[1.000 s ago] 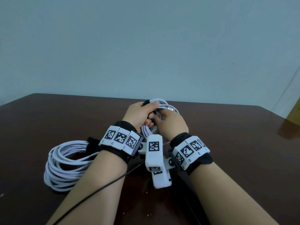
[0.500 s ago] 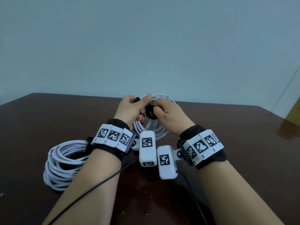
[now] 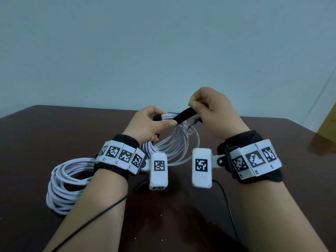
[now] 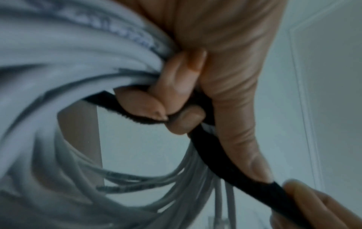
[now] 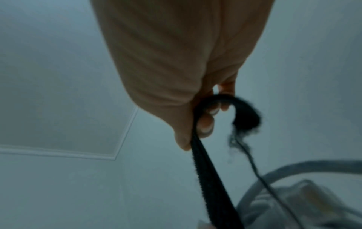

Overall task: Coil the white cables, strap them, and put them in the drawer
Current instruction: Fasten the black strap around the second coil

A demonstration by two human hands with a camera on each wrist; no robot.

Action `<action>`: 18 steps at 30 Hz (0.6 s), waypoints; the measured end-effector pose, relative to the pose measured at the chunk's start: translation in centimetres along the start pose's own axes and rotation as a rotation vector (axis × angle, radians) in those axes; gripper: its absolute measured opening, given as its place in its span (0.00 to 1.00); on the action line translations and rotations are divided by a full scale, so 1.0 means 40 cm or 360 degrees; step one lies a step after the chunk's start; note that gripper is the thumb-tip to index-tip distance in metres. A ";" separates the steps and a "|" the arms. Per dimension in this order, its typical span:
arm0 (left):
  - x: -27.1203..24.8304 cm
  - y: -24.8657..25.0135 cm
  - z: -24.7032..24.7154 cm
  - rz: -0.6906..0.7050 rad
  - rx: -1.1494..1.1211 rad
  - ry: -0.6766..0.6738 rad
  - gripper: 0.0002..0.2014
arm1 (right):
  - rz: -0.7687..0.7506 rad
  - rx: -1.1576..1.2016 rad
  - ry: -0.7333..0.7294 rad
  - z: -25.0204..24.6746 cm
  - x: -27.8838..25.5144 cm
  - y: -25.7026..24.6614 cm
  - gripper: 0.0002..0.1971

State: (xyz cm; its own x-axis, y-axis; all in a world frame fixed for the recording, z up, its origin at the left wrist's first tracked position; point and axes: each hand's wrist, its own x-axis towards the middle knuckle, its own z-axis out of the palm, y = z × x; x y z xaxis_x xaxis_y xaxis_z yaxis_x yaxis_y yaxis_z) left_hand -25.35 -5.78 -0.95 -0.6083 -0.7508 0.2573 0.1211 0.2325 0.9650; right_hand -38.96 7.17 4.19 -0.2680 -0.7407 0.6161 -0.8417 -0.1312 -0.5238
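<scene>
My left hand (image 3: 151,124) grips a coiled white cable (image 3: 174,144) at its top and holds it upright above the dark table (image 3: 254,179). Its curled fingers (image 4: 176,96) also pin a black strap (image 4: 225,159) against the bundle. My right hand (image 3: 209,108) pinches the free end of that black strap (image 3: 185,116) and holds it taut, up and to the right of the coil. In the right wrist view the strap (image 5: 207,175) runs down from the pinching fingers (image 5: 205,122), its frayed tip curling over. A second coiled white cable (image 3: 67,182) lies on the table at the left.
Thin black wires (image 3: 229,206) run from the wrist cameras across the near table. A wooden edge (image 3: 327,124) shows at the far right. A pale blue wall stands behind the table. No drawer is in view.
My right hand has moved up and to the right, drawing the black strap out from the coil. My left hand has kept its grip on the coil and risen a little.
</scene>
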 end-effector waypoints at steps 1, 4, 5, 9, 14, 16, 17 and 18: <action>-0.005 0.003 0.005 -0.0001 0.0037 -0.0054 0.14 | -0.0025 -0.0019 0.0079 0.000 0.001 0.004 0.09; -0.017 0.012 0.023 0.0017 0.0033 -0.0181 0.12 | -0.0126 -0.0141 0.0323 0.008 0.000 0.012 0.04; -0.021 0.016 0.028 0.0023 0.0033 -0.0207 0.10 | -0.0141 -0.0166 0.0391 0.011 -0.001 0.016 0.04; -0.027 0.028 0.046 0.0063 0.0183 -0.0290 0.09 | -0.0209 -0.0273 0.0574 0.025 -0.002 0.028 0.04; -0.031 0.025 0.057 0.0119 0.0240 -0.0270 0.09 | -0.0216 -0.0222 0.0552 0.033 0.002 0.036 0.03; -0.026 0.020 0.051 0.0128 0.0240 -0.0200 0.08 | -0.0140 -0.0185 0.0464 0.035 0.004 0.039 0.03; -0.025 0.018 0.047 0.0120 0.0223 -0.0174 0.08 | -0.0115 -0.0201 0.0464 0.034 0.004 0.040 0.02; -0.023 0.015 0.044 0.0104 0.0192 -0.0154 0.08 | -0.0116 -0.0231 0.0507 0.033 0.004 0.039 0.03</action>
State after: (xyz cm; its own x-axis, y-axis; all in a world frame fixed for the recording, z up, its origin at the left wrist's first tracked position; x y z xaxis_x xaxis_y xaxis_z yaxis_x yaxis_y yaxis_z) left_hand -26.10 -3.85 -0.70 -0.6756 -0.6701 0.3074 0.0712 0.3557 0.9319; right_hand -39.69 5.99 2.71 -0.3183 -0.4870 0.8133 -0.9156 -0.0645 -0.3969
